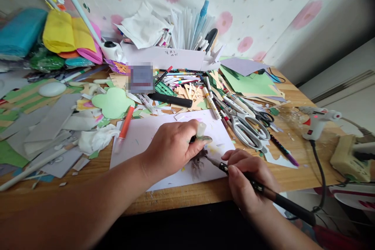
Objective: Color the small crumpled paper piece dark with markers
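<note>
My left hand (pixel 168 146) is closed over the paper, its fingers pinching a small piece with a whitish translucent stub (pixel 200 129) at the top. Most of that piece is hidden by the fingers, and its kind I cannot make out. In my right hand (pixel 249 177) is a dark marker pen (pixel 271 195) with a pale tip section. The pen points left, its tip close to the piece under my left fingers. Beneath both lies a white sheet of paper (pixel 131 133) with a dark brown smear (pixel 197 168) and faint coloured marks.
Grey-handled scissors (pixel 249 131), loose markers and paper scraps crowd the table behind the sheet. An orange marker (pixel 127 123) lies at its left edge beside crumpled tissue (pixel 96 138). At right stand a glue gun (pixel 313 123) with a cable and a power strip (pixel 348 160).
</note>
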